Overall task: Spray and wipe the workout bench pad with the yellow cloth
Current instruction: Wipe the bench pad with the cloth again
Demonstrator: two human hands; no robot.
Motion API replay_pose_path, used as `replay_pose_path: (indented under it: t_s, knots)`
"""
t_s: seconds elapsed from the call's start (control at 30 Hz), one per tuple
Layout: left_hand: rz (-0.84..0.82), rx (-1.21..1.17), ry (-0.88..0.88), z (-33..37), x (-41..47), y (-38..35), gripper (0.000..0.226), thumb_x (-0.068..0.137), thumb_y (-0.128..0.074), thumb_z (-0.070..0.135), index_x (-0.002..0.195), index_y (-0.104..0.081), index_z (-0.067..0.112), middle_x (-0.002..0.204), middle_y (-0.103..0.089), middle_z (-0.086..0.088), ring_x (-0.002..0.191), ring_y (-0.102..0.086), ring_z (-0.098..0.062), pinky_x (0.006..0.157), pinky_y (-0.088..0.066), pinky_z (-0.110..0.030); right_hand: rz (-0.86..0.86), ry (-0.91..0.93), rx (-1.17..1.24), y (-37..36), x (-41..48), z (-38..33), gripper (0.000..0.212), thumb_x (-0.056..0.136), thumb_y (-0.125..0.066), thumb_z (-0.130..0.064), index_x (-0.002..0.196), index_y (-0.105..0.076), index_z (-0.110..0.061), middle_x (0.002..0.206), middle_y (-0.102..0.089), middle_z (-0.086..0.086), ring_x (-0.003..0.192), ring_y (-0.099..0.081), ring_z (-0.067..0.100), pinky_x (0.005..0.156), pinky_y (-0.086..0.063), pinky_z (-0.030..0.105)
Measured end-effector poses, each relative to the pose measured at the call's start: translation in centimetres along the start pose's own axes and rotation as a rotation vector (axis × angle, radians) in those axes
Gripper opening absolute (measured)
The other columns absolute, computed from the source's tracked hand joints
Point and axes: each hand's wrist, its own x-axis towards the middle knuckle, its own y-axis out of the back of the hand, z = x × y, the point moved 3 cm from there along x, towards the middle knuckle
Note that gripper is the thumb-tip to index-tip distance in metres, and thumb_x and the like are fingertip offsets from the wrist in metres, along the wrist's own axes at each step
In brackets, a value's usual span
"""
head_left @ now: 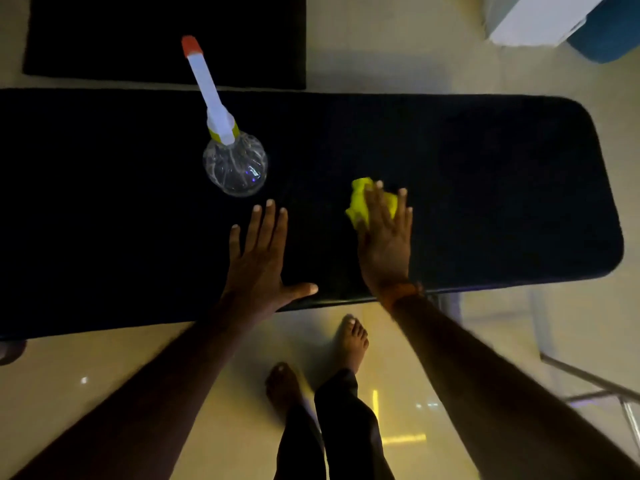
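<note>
Feet (351, 341) stand bare on glossy pale floor at bottom centre. Just above, the left hand (258, 261) lies flat on the black, round-cornered bench pad (485, 185), fingers straight and splayed, holding nothing. Right of it, the right hand (384, 237) presses the crumpled yellow cloth (360, 199) onto the pad with extended fingers. Up left stands a clear, round spray bottle (235, 164) with a white nozzle and red tip; its contents are unclear. A dark mat (138, 36) lies beyond.

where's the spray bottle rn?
Head view, left of centre: the spray bottle stands on the bench pad, just beyond the left hand, left of the yellow cloth.
</note>
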Motion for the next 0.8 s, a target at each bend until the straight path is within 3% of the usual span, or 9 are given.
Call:
replay_pose_path:
  t_s: [0.1,0.13,0.27,0.3,0.43,0.5,0.63,0.67,0.8]
  knots:
    - [0.032,0.000,-0.043,-0.5,-0.6,-0.2,0.127,0.068,-0.043,0.091,0.163,-0.001,0.017,0.171,0.006,-0.009,0.158,0.007,-0.028,0.122,-0.004,-0.059,-0.173,0.469,-0.073,-1.3,-5.0,-1.2,0.055,0.108,-0.038,-0.033,0.160,-0.029,-0.017,0.169,-0.023,0.004,0.158,-0.010,0.036,0.129,-0.011,0.054]
    - [0.049,0.002,-0.050,-0.9,-0.9,-0.3,0.122,0.070,-0.038,0.090,0.163,-0.003,0.018,0.171,0.004,-0.008,0.158,0.005,-0.028,0.122,-0.005,-0.060,-0.172,0.508,-0.122,-0.7,-4.5,-0.2,0.055,0.108,-0.036,-0.035,0.160,-0.029,-0.018,0.169,-0.024,0.003,0.158,-0.011,0.035,0.129,-0.011,0.054]
    - [0.084,0.039,-0.080,-2.3,-1.8,-0.6,0.108,0.079,-0.036,0.083,0.163,-0.005,0.023,0.172,0.001,-0.007,0.158,0.001,-0.028,0.121,-0.007,-0.062,0.029,-0.190,-0.041,1.1,-2.4,3.3,0.056,0.110,-0.030,-0.040,0.162,-0.022,-0.021,0.171,-0.016,0.001,0.159,-0.002,0.035,0.127,-0.006,0.057]
    - [0.096,0.051,-0.078,-2.4,-2.0,-0.5,0.103,0.082,-0.036,0.079,0.163,-0.007,0.022,0.172,-0.001,-0.008,0.158,-0.001,-0.029,0.121,-0.009,-0.062,0.056,-0.259,0.019,0.5,-3.4,2.2,0.057,0.110,-0.028,-0.041,0.162,-0.021,-0.020,0.171,-0.015,0.002,0.159,0.001,0.036,0.128,-0.003,0.057]
    - [0.145,0.039,-0.063,-2.0,-2.4,-0.7,0.082,0.095,-0.039,0.059,0.162,-0.015,0.020,0.171,-0.006,-0.009,0.158,-0.004,-0.030,0.121,-0.012,-0.062,-0.132,0.265,-0.011,-2.5,-8.9,-2.5,0.057,0.109,-0.035,-0.032,0.163,-0.021,-0.021,0.172,-0.013,0.001,0.159,0.002,0.032,0.129,-0.005,0.057]
    - [0.159,0.017,-0.061,-2.0,-2.5,-0.8,0.078,0.099,-0.048,0.051,0.162,-0.016,0.020,0.171,-0.005,-0.009,0.158,-0.004,-0.030,0.121,-0.012,-0.062,-0.131,0.380,-0.118,-2.0,-8.1,-0.7,0.055,0.109,-0.027,-0.041,0.162,-0.024,-0.023,0.171,-0.016,-0.001,0.160,-0.003,0.031,0.127,-0.008,0.059]
    - [0.161,0.010,-0.072,-2.7,-2.9,-1.1,0.076,0.101,-0.045,0.050,0.163,-0.013,0.021,0.171,-0.004,-0.009,0.158,-0.002,-0.029,0.123,-0.011,-0.061,0.055,-0.151,0.034,-2.0,-6.7,-1.1,0.056,0.110,-0.026,-0.041,0.163,-0.021,-0.025,0.172,-0.013,-0.004,0.160,0.002,0.030,0.128,-0.001,0.057]
    - [0.166,0.014,-0.071,-2.8,-3.1,-1.1,0.074,0.101,-0.039,0.052,0.163,-0.014,0.021,0.171,-0.004,-0.008,0.158,-0.002,-0.029,0.123,-0.011,-0.060,0.059,-0.155,0.064,-2.8,-7.5,-3.0,0.056,0.109,-0.030,-0.037,0.163,-0.020,-0.024,0.172,-0.011,-0.003,0.159,0.003,0.031,0.129,0.000,0.056]
    - [0.191,-0.030,-0.038,-3.1,-3.7,-1.0,0.071,0.100,-0.023,0.056,0.162,-0.020,0.021,0.171,-0.008,-0.007,0.158,-0.005,-0.027,0.123,-0.011,-0.057,-0.099,0.397,-0.063,-3.8,-8.4,-5.1,0.054,0.108,-0.039,-0.031,0.160,-0.029,-0.021,0.170,-0.020,0.002,0.159,-0.005,0.034,0.126,-0.011,0.061]
